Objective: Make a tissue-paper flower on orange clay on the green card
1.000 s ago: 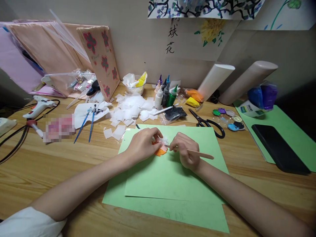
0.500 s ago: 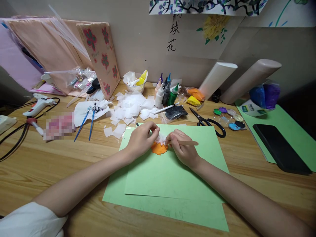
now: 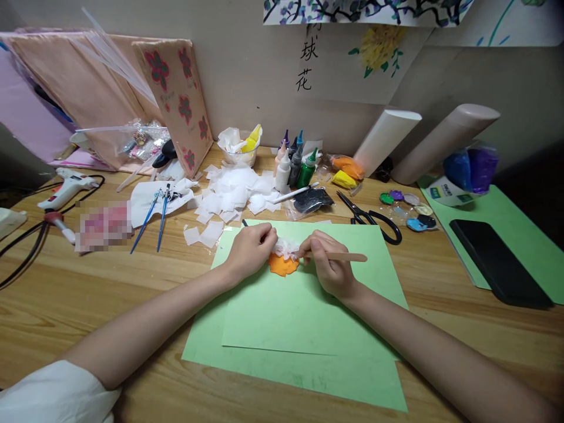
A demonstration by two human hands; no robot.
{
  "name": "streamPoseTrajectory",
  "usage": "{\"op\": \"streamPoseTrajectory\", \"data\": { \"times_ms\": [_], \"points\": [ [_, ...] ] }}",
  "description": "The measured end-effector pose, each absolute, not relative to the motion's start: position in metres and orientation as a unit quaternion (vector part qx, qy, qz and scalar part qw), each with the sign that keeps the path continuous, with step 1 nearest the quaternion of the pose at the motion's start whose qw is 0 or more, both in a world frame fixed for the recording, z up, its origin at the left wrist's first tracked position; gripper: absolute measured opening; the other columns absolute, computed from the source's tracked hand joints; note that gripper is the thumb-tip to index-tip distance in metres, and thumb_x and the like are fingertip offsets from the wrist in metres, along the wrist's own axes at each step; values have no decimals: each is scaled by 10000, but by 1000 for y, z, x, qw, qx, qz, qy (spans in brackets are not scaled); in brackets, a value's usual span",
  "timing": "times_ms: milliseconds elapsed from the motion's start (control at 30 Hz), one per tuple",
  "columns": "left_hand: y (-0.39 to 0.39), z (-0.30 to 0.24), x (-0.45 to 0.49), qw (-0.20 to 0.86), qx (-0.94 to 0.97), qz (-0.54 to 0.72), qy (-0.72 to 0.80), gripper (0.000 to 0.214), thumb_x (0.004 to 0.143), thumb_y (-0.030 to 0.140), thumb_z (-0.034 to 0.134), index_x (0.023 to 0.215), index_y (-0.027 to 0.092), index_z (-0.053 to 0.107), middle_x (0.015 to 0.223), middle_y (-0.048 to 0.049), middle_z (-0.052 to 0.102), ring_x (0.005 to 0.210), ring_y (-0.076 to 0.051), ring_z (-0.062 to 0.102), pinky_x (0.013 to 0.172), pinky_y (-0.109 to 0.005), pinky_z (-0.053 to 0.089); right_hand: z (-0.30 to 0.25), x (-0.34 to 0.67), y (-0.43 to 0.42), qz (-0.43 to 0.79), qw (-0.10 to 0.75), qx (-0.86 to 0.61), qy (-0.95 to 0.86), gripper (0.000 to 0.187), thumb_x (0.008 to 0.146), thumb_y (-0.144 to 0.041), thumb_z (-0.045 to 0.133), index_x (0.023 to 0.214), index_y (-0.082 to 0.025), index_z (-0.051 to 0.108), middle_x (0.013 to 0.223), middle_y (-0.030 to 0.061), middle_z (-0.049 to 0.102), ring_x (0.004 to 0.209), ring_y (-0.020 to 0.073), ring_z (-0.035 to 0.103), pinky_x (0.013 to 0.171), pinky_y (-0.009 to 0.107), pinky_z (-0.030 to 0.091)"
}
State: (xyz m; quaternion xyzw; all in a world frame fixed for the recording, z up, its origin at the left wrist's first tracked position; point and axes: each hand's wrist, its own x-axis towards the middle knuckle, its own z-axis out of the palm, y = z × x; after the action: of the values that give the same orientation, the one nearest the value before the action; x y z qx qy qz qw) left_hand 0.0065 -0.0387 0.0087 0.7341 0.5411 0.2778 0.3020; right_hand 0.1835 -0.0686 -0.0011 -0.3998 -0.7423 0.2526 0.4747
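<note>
On the light green paper (image 3: 282,311) lies a flat orange clay piece (image 3: 283,266), its far part covered with ruffled white tissue paper (image 3: 285,247). My left hand (image 3: 249,249) is closed at the left edge of the tissue, its fingertips curled out of view, so what they pinch is hidden. From the right, my right hand (image 3: 328,261) grips a flat wooden craft stick (image 3: 348,257). The stick's working end is by the right side of the tissue and clay, mostly covered by my fingers.
Beyond the paper are a heap of white tissue squares (image 3: 233,188), several paint bottles (image 3: 295,164) and black scissors (image 3: 370,220). Two blue brushes (image 3: 163,220) and a glue gun (image 3: 70,187) lie left. A black phone (image 3: 500,261) rests at right.
My left hand has lowered slightly and its fingers have curled in, uncovering more of the white tissue. My right hand has shifted a little, and the craft stick now reaches farther right.
</note>
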Motion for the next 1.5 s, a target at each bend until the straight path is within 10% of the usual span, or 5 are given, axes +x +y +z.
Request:
{"op": "streamPoseTrajectory", "data": {
  "times_ms": [567, 867, 1167, 1500],
  "points": [
    [-39, 10, 6, 302, 731, 269, 549, 311, 833, 264, 390, 551, 178, 292, 504, 48, 346, 509, -101, 329, 518, -255, 211, 2, 181, -65, 276, 420, -454, -736, 411, 984, -316, 306, 655, -204, 523, 547, 0, 503, 595, 161, 473, 625, 305, 379],
    [-39, 11, 5, 299, 737, 263, 546, 318, 858, 280, 358, 560, 175, 328, 520, 41, 388, 514, -102, 349, 517, -249, 225, 0, 185, -72, 247, 524, -376, -723, 455, 974, -304, 273, 629, -201, 550, 526, 15, 501, 539, 166, 460, 561, 322, 356],
    [-25, 21, -53, -78, 767, 203, 603, 180, 796, 273, 536, 939, 165, 555, 953, -110, 547, 918, -262, 485, 754, -351, 361, -6, 187, -66, 332, 559, -406, -643, 475, 968, -365, 319, 595, -190, 554, 557, 11, 493, 529, 148, 457, 547, 312, 353],
    [-25, 19, -72, -75, 766, 205, 605, 157, 889, 238, 455, 863, 159, 588, 913, -102, 592, 898, -246, 505, 745, -354, 344, -8, 186, -67, 331, 566, -397, -643, 473, 963, -377, 329, 597, -188, 561, 548, 14, 496, 534, 151, 454, 553, 320, 359]
  ]
}}
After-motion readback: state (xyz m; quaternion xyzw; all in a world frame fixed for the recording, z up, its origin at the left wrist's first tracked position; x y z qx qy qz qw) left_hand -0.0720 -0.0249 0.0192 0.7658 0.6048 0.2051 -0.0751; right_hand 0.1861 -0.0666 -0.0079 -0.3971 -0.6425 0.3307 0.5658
